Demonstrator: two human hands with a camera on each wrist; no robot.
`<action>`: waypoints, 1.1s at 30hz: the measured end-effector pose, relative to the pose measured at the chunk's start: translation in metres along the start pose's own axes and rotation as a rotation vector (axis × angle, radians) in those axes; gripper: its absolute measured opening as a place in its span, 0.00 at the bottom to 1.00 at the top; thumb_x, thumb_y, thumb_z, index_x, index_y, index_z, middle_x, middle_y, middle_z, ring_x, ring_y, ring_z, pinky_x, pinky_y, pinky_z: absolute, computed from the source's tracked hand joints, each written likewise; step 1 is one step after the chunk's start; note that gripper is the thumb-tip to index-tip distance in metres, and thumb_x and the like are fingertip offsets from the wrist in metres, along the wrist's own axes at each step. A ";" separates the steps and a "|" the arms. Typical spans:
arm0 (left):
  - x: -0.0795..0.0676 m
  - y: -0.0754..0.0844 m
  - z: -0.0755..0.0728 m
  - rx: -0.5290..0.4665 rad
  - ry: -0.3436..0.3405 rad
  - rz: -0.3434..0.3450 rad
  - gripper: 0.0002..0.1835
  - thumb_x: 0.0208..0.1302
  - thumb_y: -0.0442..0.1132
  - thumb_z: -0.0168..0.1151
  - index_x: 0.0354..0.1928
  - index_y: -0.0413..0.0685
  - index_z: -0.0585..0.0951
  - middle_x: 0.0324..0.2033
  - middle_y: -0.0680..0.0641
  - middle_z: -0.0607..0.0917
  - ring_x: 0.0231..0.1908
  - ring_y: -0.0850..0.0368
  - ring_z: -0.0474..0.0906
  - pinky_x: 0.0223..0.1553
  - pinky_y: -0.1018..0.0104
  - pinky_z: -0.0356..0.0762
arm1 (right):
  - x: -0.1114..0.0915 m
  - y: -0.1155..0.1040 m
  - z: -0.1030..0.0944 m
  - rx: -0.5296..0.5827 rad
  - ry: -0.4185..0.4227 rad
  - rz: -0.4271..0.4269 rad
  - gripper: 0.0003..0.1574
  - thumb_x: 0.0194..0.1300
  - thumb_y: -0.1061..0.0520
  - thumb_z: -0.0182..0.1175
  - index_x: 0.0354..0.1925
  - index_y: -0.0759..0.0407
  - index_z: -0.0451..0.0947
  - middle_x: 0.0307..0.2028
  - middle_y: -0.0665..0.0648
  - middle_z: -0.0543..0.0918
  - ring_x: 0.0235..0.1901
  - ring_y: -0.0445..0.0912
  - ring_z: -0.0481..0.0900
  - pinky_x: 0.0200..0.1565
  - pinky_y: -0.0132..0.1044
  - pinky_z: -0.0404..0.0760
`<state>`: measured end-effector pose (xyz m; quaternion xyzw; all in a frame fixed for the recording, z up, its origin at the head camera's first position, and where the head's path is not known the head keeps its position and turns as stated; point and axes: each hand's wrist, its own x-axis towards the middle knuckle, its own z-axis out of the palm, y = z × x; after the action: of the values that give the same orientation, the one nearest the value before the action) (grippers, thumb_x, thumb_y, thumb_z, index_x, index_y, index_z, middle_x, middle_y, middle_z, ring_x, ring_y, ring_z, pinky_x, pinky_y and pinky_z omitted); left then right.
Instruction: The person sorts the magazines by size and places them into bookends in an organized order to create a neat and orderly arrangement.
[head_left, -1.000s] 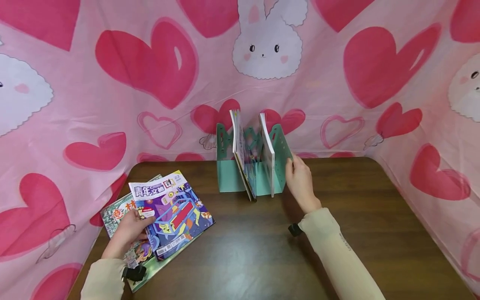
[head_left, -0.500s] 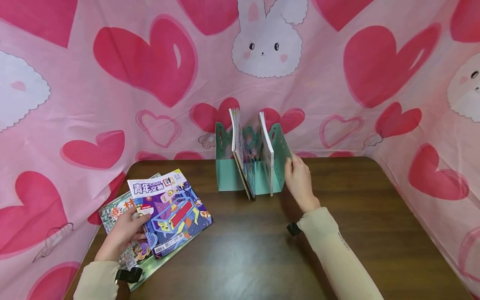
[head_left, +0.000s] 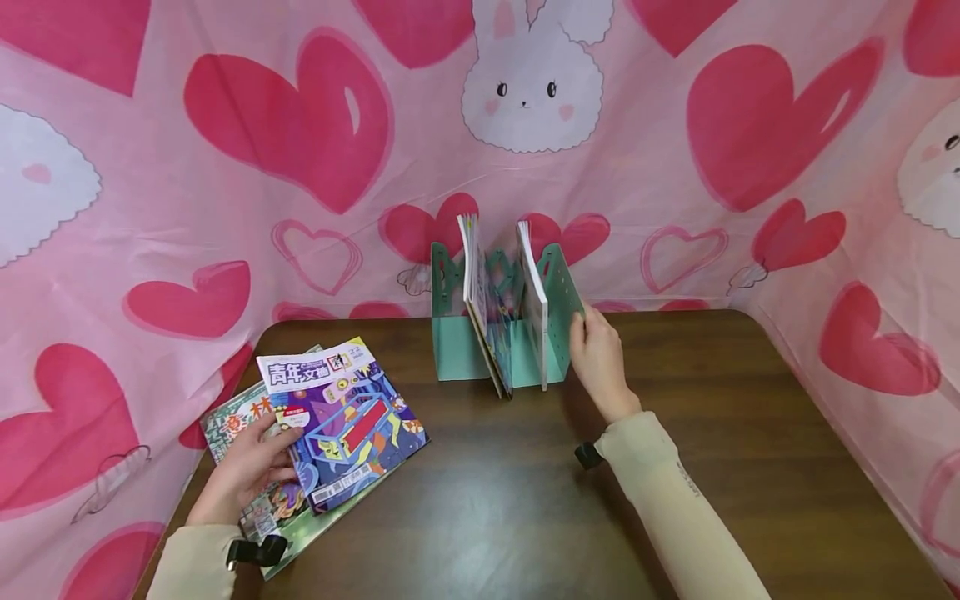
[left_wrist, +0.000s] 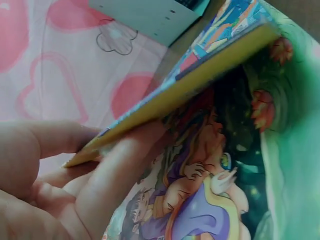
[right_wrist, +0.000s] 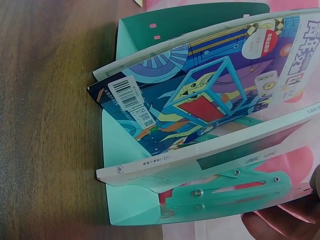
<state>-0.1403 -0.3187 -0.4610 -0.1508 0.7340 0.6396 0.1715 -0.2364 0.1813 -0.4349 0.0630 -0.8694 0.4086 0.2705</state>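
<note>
Your left hand (head_left: 251,462) pinches a purple paper magazine (head_left: 356,433), long axis pointing away-left.
Brown wood tabletop (head_left: 480,483) separates its edge from the green metal bookend (head_left: 561,312) your right hand (head_left: 603,367) grips.

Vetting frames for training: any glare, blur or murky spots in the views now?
Head: pale glare on the table, bottom middle; left wrist: hazy, left hand soft, held magazine blurred toward its upper-right end; right wrist: right hand dark at the lower-right edge, gripping the rack, whose purple-and-blue magazine looks fairly sharp.
</note>
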 end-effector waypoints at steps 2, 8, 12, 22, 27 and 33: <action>0.000 0.000 0.003 0.014 0.009 0.014 0.39 0.81 0.40 0.54 0.81 0.35 0.46 0.41 0.46 0.90 0.34 0.52 0.90 0.35 0.57 0.89 | 0.001 0.000 -0.001 -0.003 -0.005 0.000 0.22 0.79 0.62 0.50 0.64 0.71 0.77 0.55 0.72 0.83 0.54 0.65 0.83 0.58 0.62 0.79; -0.004 0.009 0.009 0.021 0.069 0.063 0.39 0.80 0.42 0.57 0.81 0.35 0.50 0.39 0.53 0.91 0.33 0.54 0.91 0.35 0.59 0.89 | 0.005 0.000 0.000 0.000 0.011 -0.018 0.22 0.79 0.62 0.50 0.64 0.72 0.77 0.55 0.73 0.83 0.53 0.66 0.83 0.58 0.63 0.79; -0.012 0.017 0.013 -0.015 0.078 0.118 0.40 0.79 0.43 0.58 0.81 0.37 0.51 0.38 0.59 0.90 0.34 0.56 0.90 0.35 0.60 0.89 | 0.006 0.000 0.001 0.000 0.015 -0.026 0.21 0.79 0.62 0.49 0.62 0.72 0.77 0.54 0.73 0.83 0.52 0.66 0.83 0.57 0.63 0.80; -0.041 0.038 0.039 -0.021 0.184 0.282 0.33 0.77 0.40 0.60 0.77 0.36 0.61 0.35 0.64 0.90 0.31 0.61 0.89 0.28 0.63 0.88 | 0.003 -0.001 0.000 0.011 0.004 -0.008 0.21 0.79 0.62 0.49 0.61 0.73 0.78 0.53 0.72 0.83 0.52 0.65 0.83 0.57 0.62 0.80; -0.053 0.047 0.058 -0.050 0.229 0.398 0.29 0.76 0.36 0.61 0.73 0.35 0.65 0.36 0.64 0.90 0.30 0.61 0.89 0.25 0.64 0.86 | 0.005 0.000 0.000 0.013 0.019 -0.018 0.21 0.79 0.62 0.49 0.62 0.72 0.78 0.53 0.72 0.83 0.52 0.65 0.83 0.57 0.62 0.80; -0.066 0.052 0.077 -0.119 0.295 0.491 0.19 0.74 0.30 0.61 0.64 0.39 0.75 0.32 0.58 0.91 0.24 0.60 0.88 0.21 0.64 0.85 | 0.002 0.002 0.001 0.000 0.014 -0.007 0.20 0.79 0.62 0.50 0.61 0.72 0.78 0.52 0.72 0.84 0.51 0.65 0.83 0.55 0.61 0.80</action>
<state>-0.1001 -0.2356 -0.3947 -0.0696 0.7266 0.6752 -0.1061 -0.2397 0.1816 -0.4356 0.0632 -0.8673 0.4079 0.2782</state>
